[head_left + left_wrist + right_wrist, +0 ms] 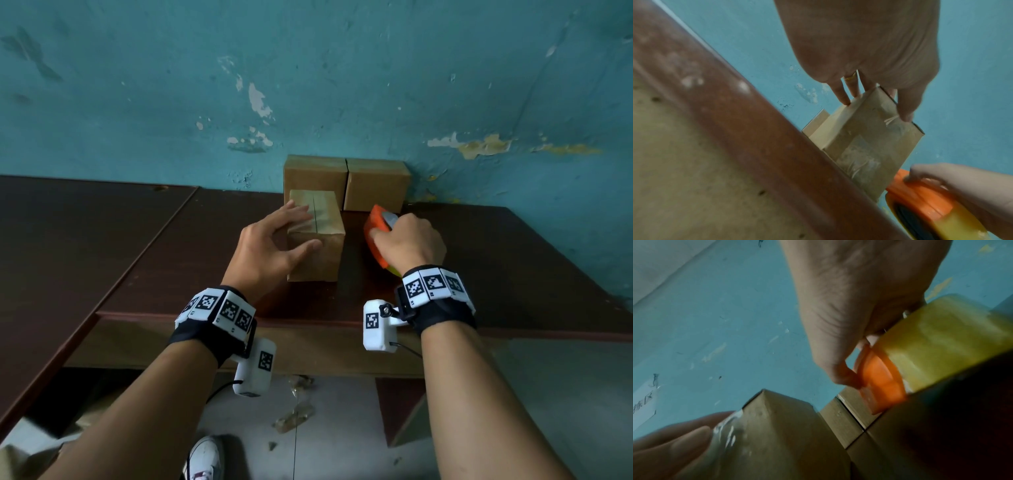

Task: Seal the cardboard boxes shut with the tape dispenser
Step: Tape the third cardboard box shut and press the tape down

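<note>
Spreading my left hand over the near cardboard box, I lay straight fingers on its top and my thumb against its near face. Just right of it, my right hand curls around the orange tape dispenser, low over the dark table. Only the wrist views show clear tape already on that box's near face, and the dispenser's yellow roll. Farther back, two more boxes stand side by side against the teal wall.

Peeling teal wall; dark wooden table; white shoe.
</note>
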Available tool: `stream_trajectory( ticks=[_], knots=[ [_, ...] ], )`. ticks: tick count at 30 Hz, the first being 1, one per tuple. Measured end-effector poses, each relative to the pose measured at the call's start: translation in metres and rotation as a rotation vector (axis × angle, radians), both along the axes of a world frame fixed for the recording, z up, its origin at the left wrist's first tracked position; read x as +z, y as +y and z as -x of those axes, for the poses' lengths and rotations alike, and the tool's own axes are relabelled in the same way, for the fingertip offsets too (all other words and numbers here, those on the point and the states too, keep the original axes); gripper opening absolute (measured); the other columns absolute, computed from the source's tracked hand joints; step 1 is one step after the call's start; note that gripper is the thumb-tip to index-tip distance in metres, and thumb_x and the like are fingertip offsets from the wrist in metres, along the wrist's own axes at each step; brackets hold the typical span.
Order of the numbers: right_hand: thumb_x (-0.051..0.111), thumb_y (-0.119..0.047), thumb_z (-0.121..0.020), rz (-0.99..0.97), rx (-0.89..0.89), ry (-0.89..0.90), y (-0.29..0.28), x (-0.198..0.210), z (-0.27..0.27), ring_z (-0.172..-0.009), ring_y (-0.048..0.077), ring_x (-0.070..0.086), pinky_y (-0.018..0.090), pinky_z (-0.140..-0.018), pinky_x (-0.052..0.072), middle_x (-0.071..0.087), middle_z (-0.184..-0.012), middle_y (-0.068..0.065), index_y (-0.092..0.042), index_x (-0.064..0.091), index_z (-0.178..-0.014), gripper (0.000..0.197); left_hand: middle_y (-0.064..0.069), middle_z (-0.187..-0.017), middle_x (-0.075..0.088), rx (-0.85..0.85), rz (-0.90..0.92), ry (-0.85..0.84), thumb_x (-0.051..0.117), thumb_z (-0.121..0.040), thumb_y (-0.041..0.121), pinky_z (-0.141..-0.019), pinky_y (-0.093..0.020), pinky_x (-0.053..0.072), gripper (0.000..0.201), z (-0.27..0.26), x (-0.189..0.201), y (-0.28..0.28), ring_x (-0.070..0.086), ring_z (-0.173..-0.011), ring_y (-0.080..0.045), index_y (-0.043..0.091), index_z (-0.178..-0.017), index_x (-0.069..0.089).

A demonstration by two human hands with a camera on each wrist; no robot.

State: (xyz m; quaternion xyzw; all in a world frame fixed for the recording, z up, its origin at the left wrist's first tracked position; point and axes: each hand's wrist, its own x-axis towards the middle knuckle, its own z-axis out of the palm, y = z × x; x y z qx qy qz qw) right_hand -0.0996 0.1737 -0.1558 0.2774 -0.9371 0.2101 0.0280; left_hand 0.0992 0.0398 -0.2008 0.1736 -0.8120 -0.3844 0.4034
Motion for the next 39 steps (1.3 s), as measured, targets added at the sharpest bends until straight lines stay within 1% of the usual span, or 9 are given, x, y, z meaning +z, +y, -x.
stream_trajectory(
  ticks=[4,6,8,12,18,22,25,35,39],
  knots=[
    [0.052,-0.055,-0.099,0.297,-0.032,-0.08,0.011,0.016,0.01,-0.079,0.033,0.062,0.035,-0.067,0.044,0.065,-0.091,0.012,-0.007,0.064,-0.087,0.051,0.01,-0.155,0.055,0.022,-0.138,0.066,0.085,-0.085,0.049,-0.123,-0.043,0.041,0.048,-0.001,0.009,0.002,0.039,-0.15,0.003,0.04,-0.131,0.072],
    [0.051,-0.058,-0.096,0.414,0.004,-0.156,0.018,0.022,0.016,-0.071,0.028,0.06,0.033,-0.059,0.038,0.064,-0.084,0.011,-0.008,0.062,-0.079,0.053,0.011,-0.146,0.064,0.05,-0.119,0.089,0.081,-0.092,0.044,-0.123,-0.043,0.04,0.043,-0.002,0.016,0.002,0.045,-0.148,-0.001,0.032,-0.132,0.073],
    [0.051,-0.06,-0.094,0.497,0.052,-0.226,0.023,0.026,0.02,-0.074,0.029,0.064,0.033,-0.061,0.04,0.064,-0.079,0.01,-0.011,0.06,-0.073,0.054,0.009,-0.134,0.073,0.043,-0.136,0.141,0.078,-0.096,0.037,-0.116,-0.045,0.05,0.038,-0.004,0.025,0.0,0.06,-0.137,-0.009,0.023,-0.131,0.073],
    [0.067,-0.075,-0.084,0.615,0.136,-0.276,0.03,0.034,0.021,-0.063,0.021,0.064,0.031,-0.062,0.046,0.067,-0.07,0.005,-0.012,0.066,-0.072,0.063,0.004,-0.12,0.078,0.081,-0.198,0.235,0.072,-0.101,0.021,-0.105,-0.033,0.057,0.027,-0.007,0.038,-0.003,0.072,-0.115,-0.008,0.012,-0.126,0.074],
    [0.082,-0.073,-0.075,0.627,0.335,-0.108,0.031,0.046,0.007,-0.069,0.014,0.071,0.025,-0.061,0.051,0.074,-0.077,-0.001,-0.01,0.071,-0.083,0.065,-0.007,-0.114,0.08,-0.012,-0.399,0.269,0.061,-0.108,0.02,-0.108,-0.044,0.055,0.023,0.001,0.047,0.001,0.075,-0.115,-0.02,0.007,-0.123,0.073],
    [0.09,-0.065,-0.07,0.695,0.444,-0.09,0.028,0.049,-0.002,-0.073,0.023,0.074,0.039,-0.063,0.058,0.076,-0.079,0.007,-0.005,0.069,-0.081,0.064,-0.011,-0.121,0.078,-0.121,-0.513,0.266,0.054,-0.111,0.023,-0.109,-0.043,0.054,0.03,0.004,0.054,0.009,0.073,-0.119,-0.022,0.005,-0.13,0.068],
    [0.093,-0.06,-0.069,0.712,0.525,-0.095,0.027,0.05,-0.007,-0.068,0.021,0.073,0.04,-0.059,0.057,0.075,-0.076,0.007,-0.006,0.068,-0.08,0.061,-0.011,-0.123,0.077,-0.174,-0.571,0.254,0.051,-0.112,0.025,-0.108,-0.042,0.054,0.031,0.004,0.055,0.015,0.073,-0.12,-0.023,0.005,-0.13,0.068],
    [0.094,-0.061,-0.065,0.645,0.624,-0.093,0.022,0.046,-0.01,-0.071,0.023,0.072,0.034,-0.057,0.054,0.075,-0.077,0.005,-0.008,0.068,-0.079,0.06,-0.011,-0.102,0.081,-0.158,-0.574,0.316,0.061,-0.105,0.007,-0.09,-0.034,0.063,0.019,0.005,0.052,0.02,0.078,-0.1,-0.025,0.01,-0.122,0.07],
    [0.092,-0.063,-0.063,0.636,0.638,-0.097,0.022,0.046,-0.011,-0.07,0.019,0.073,0.037,-0.061,0.058,0.075,-0.078,0.003,-0.008,0.069,-0.081,0.063,-0.016,-0.099,0.081,-0.125,-0.563,0.33,0.066,-0.102,0.005,-0.087,-0.04,0.065,0.018,0.005,0.051,0.021,0.079,-0.096,-0.029,0.005,-0.12,0.07]
  ],
)
